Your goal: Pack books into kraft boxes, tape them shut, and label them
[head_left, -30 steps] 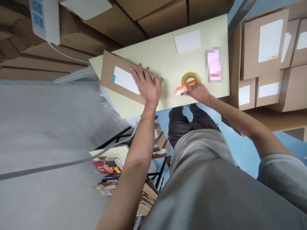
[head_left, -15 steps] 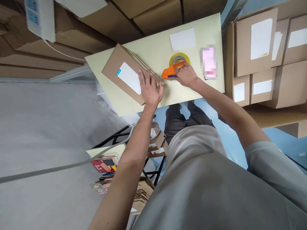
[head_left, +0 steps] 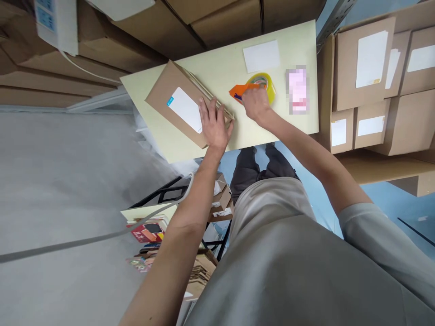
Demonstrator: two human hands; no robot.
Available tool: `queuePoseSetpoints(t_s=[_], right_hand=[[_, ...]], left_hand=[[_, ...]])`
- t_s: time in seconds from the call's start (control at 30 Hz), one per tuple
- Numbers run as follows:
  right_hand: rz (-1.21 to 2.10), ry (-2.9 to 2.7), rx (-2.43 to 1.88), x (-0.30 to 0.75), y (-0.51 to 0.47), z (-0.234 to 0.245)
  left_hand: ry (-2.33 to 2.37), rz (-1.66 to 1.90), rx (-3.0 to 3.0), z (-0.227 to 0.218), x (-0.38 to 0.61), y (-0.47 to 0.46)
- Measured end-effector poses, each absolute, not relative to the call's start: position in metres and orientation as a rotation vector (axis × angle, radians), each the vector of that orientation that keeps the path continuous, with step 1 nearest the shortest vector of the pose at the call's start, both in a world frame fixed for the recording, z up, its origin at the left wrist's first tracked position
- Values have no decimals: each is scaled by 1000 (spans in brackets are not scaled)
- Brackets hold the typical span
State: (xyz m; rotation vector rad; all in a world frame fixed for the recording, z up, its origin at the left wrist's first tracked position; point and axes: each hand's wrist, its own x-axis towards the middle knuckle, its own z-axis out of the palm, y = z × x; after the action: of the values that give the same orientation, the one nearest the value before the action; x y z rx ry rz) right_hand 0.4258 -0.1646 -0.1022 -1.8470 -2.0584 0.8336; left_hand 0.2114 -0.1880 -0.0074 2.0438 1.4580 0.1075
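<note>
A flat brown cardboard box [head_left: 170,97] with a white label lies on the pale yellow table [head_left: 220,68]. My left hand [head_left: 214,124] rests palm down on the box's near right corner, fingers spread. My right hand [head_left: 255,103] is closed around an orange tape dispenser [head_left: 239,89] carrying a yellowish tape roll [head_left: 267,83], just to the right of the box's edge and low over the table.
A white sheet [head_left: 261,56] and a pink item [head_left: 297,89] lie on the table's far right. Labelled cardboard boxes [head_left: 367,72] are stacked to the right and behind the table. A low shelf with books [head_left: 149,231] stands to my left on the grey floor.
My right hand picked up the tape dispenser from the table's near edge and carried it up toward the box's right edge. My left hand stayed on the box.
</note>
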Motion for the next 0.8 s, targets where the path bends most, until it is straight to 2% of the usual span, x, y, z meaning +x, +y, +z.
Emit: queuePoseSetpoints(t_s=[0.13,0.3,0.57,0.8], right_hand=[[792,-1947,-1990,439,-153,-97],[823,-1762,-1922,447,-186,-94],[888,-1715,-2131,441,-223,-93],[874,-1597,-2052,438,-241,-44]], left_hand=[[1466,146,2045,-5,213,-189],[1475,180,1999,1,218,-191],[1481,140,2006,4,220,-192],[1480,141,1916,5,219,-194]])
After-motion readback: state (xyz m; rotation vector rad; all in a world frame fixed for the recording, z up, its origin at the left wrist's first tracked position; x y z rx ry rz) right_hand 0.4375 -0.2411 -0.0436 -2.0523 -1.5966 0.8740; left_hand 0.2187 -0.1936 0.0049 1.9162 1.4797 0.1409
